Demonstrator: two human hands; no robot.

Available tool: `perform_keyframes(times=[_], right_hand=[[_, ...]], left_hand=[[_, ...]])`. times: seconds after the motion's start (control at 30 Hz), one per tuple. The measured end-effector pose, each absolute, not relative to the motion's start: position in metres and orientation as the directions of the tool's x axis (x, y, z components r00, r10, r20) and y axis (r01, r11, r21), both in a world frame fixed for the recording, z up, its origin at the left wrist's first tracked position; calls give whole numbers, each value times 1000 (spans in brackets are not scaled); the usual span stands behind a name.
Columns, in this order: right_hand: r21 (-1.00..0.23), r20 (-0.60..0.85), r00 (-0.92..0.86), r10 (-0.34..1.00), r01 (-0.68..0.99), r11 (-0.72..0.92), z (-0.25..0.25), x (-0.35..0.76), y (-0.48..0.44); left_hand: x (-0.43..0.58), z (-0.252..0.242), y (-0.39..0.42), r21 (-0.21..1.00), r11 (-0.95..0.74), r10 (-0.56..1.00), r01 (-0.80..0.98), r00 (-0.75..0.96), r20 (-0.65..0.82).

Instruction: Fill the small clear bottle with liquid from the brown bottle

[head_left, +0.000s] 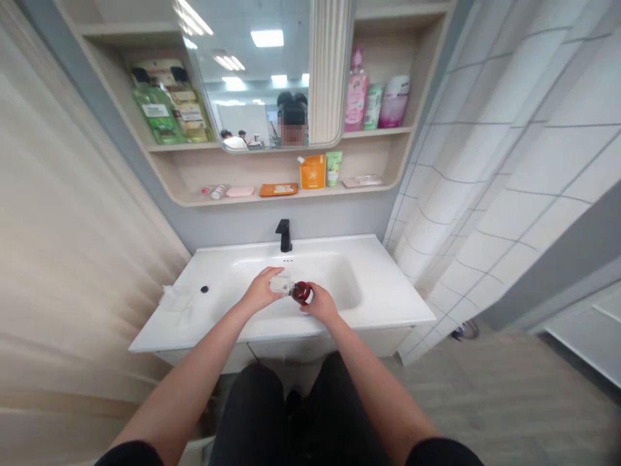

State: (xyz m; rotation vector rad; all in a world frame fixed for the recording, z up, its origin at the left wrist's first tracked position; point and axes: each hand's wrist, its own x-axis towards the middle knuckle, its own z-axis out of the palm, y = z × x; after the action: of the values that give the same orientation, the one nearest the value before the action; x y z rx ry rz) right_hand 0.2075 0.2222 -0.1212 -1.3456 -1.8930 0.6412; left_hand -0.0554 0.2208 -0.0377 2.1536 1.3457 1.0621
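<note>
Forearms extend over the sink (388,305). Above its basin the left hand (259,292) pinches the white cap (280,285); the right hand (323,305) is closed round the dark red bottle (301,292), held sideways. Judged: cap being worked; further turning calls for a steady counter-grip.

This is looking like a bathroom: a white washbasin (388,288) is sitting beneath the left hand (262,291) and right hand (322,304) gripping a bottle (301,292), a black faucet (284,235) is standing just beyond the grip, a mirror (257,84) and toiletry-laden shelves (291,198) are hanging above it, and white tiles (509,162) are running to its right.
</note>
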Motion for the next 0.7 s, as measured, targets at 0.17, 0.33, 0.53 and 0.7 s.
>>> perform_keyframes(times=[0.17, 0.33, 0.53, 0.7], right_hand=[[-744, 278, -188, 942, 578, 335, -123, 208, 223], [-743, 276, -182, 944, 582, 329, -123, 207, 222], [-751, 246, -162, 956, 592, 294, -121, 207, 220], [-743, 273, -163, 948, 590, 316, -121, 207, 220]], left_hand=[[-54, -32, 221, 642, -481, 873, 597, 264, 410], [-53, -25, 220, 656, -471, 880, 590, 261, 396], [-51, -12, 220, 654, -478, 878, 586, 286, 385], [-52, -4, 222, 643, -493, 870, 587, 315, 380]])
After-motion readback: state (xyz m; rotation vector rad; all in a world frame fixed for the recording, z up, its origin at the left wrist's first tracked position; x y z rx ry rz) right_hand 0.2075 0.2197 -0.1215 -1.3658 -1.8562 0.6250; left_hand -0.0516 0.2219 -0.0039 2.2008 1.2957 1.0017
